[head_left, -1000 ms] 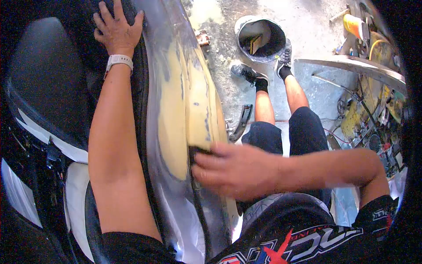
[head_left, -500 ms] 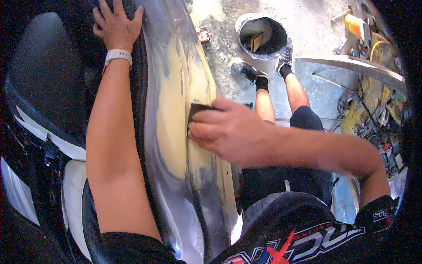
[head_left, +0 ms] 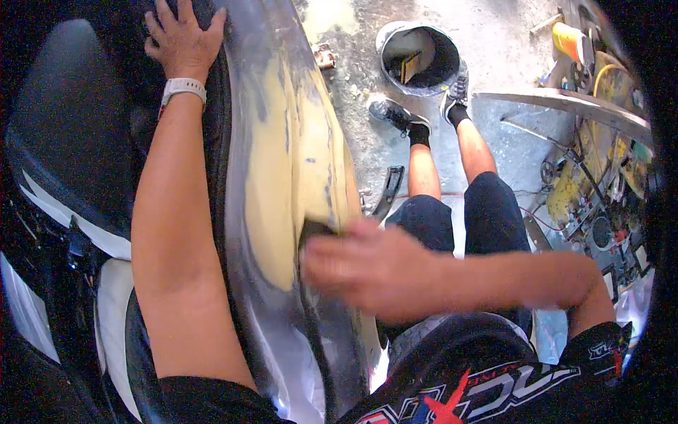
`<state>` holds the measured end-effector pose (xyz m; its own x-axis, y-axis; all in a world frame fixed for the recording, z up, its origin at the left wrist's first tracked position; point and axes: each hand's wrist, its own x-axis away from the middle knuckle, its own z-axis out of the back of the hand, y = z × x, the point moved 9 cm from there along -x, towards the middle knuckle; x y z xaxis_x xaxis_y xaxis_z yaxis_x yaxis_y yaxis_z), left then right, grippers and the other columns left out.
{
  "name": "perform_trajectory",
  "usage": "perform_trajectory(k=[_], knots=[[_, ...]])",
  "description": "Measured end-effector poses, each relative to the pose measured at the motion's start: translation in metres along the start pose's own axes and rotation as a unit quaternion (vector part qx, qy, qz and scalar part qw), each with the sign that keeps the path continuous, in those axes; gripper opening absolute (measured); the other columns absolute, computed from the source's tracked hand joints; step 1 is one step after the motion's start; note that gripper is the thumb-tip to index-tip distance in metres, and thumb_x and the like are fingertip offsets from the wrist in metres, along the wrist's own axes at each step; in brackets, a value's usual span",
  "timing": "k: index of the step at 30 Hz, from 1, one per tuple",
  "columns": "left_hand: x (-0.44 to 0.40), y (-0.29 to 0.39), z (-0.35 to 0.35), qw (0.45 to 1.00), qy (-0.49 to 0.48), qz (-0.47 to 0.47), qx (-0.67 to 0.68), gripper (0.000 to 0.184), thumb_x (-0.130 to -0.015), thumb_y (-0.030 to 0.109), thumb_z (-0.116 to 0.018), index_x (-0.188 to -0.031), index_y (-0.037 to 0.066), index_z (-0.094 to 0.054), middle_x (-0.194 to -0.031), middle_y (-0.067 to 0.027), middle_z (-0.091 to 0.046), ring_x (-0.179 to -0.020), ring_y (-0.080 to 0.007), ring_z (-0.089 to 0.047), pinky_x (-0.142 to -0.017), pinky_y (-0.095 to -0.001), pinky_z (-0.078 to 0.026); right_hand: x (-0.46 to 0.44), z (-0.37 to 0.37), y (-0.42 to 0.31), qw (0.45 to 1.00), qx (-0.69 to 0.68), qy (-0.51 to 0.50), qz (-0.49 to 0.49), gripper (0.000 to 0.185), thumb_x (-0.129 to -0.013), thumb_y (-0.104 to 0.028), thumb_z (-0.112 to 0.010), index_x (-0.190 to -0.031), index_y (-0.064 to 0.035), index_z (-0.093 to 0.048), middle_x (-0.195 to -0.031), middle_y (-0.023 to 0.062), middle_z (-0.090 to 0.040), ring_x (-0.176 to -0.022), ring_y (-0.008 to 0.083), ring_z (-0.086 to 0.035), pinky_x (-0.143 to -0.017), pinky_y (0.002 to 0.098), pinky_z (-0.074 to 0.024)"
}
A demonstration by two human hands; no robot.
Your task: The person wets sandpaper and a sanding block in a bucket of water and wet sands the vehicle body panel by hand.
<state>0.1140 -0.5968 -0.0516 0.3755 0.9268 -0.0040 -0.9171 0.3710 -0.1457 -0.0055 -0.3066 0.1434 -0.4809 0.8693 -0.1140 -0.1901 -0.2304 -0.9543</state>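
A long grey car body panel [head_left: 265, 314] runs down the middle of the view, with smooth tan body filler [head_left: 268, 205] spread over much of it. My right hand [head_left: 364, 272], smeared by motion, has its fingers closed on a dark piece of sandpaper [head_left: 316, 230]. The sandpaper lies against the filled ridge; its lower part is hidden by the fingers. Higher up, my left hand [head_left: 185, 39] rests with spread fingers on the black edge beside the panel and holds nothing.
A bucket [head_left: 387, 53] with a flat piece inside stands on the concrete floor [head_left: 353, 28] by my feet. An orange container [head_left: 568, 41] and a curved panel edge [head_left: 565, 102] are at the right, near cluttered tools and parts. A dark car seat [head_left: 67, 120] is at left.
My right hand has slid down along the ridge with the sandpaper, uncovering more filler above it. My left hand stays nearly in place.
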Motion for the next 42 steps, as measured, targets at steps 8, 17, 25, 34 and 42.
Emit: perform_trajectory(k=[8,17,25,34,42], knots=[[-0.001,0.002,0.000,1.000,0.000,-0.001,-0.008,0.096,-0.085,0.039,-0.074,-0.162,0.023,-0.019,-0.166,-0.0156,-0.018,-0.150,-0.0407,-0.020,-0.115,-0.0605,-0.024,-0.010,0.002,0.055,0.997,0.052,-0.057,0.026,0.031,-0.080,-0.025,-0.061,-0.103,-0.0065,-0.070,-0.110,0.0050,-0.063,-0.110,0.0209,-0.060,-0.088,0.0391,-0.0463],[0.000,-0.011,-0.012,0.997,0.065,-0.049,0.012,0.088,-0.085,0.065,-0.065,-0.158,0.035,-0.027,-0.164,-0.0170,-0.026,-0.146,-0.0470,-0.028,-0.103,-0.0736,-0.032,0.009,0.001,0.002,0.999,0.013,-0.010,0.033,0.035,-0.083,-0.022,-0.060,-0.114,-0.0060,-0.067,-0.117,0.0092,-0.061,-0.117,0.0265,-0.059,-0.087,0.0423,-0.0500],[-0.002,-0.007,-0.009,0.998,0.050,-0.038,0.012,0.087,-0.087,0.062,-0.065,-0.159,0.035,-0.026,-0.164,-0.0167,-0.026,-0.147,-0.0461,-0.027,-0.105,-0.0716,-0.032,-0.015,-0.010,0.154,0.987,0.085,-0.102,-0.092,0.059,-0.077,-0.011,-0.067,-0.136,-0.0110,-0.058,-0.138,0.0057,-0.059,-0.130,0.0213,-0.055,-0.097,0.0433,-0.0432],[-0.001,-0.002,-0.004,0.999,0.044,-0.029,0.004,0.085,-0.086,0.058,-0.068,-0.158,0.033,-0.028,-0.163,-0.0149,-0.027,-0.146,-0.0438,-0.029,-0.106,-0.0665,-0.034,-0.008,-0.003,0.118,0.994,0.062,-0.039,-0.079,0.063,-0.074,-0.009,-0.066,-0.137,-0.0090,-0.058,-0.137,0.0057,-0.057,-0.132,0.0235,-0.052,-0.097,0.0420,-0.0407],[-0.001,-0.003,-0.003,0.998,0.053,-0.039,0.007,0.086,-0.087,0.059,-0.067,-0.159,0.034,-0.027,-0.164,-0.0149,-0.026,-0.146,-0.0456,-0.029,-0.105,-0.0690,-0.034,-0.017,-0.014,0.162,0.988,0.055,0.014,-0.144,0.061,-0.076,-0.005,-0.064,-0.136,-0.0103,-0.058,-0.139,0.0093,-0.055,-0.130,0.0302,-0.052,-0.102,0.0452,-0.0400]])
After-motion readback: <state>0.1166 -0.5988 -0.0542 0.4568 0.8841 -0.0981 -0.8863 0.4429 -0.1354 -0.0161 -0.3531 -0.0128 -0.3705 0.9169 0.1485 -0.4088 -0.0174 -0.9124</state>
